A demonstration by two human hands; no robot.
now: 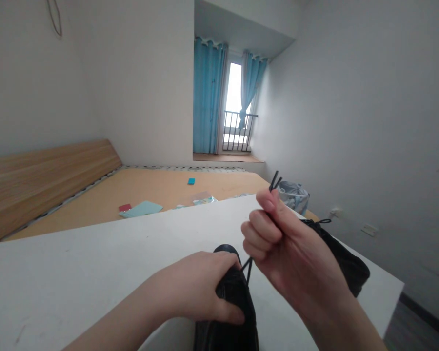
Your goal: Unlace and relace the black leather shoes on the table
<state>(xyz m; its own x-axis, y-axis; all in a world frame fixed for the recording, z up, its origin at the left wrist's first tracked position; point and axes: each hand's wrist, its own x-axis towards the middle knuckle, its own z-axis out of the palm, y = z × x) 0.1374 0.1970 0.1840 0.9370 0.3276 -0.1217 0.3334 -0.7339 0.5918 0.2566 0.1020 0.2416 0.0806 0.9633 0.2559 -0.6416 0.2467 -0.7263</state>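
A black shoe rests on the white table in front of me, its toe end pointing away. My left hand is wrapped over the shoe, fingers on the far side and thumb across its top. Raised above and to the right of it, my right hand is closed in a fist around the black shoelace. Two lace strands run from the shoe up into the fist, and two tips poke out above the thumb. Behind my right wrist lies a second black shoe with a lace loop, partly hidden.
The white table ends at a right corner near the wall. Beyond it, a tan bed surface holds a light-blue sheet, a red piece and a small blue square. A patterned bag stands at the right.
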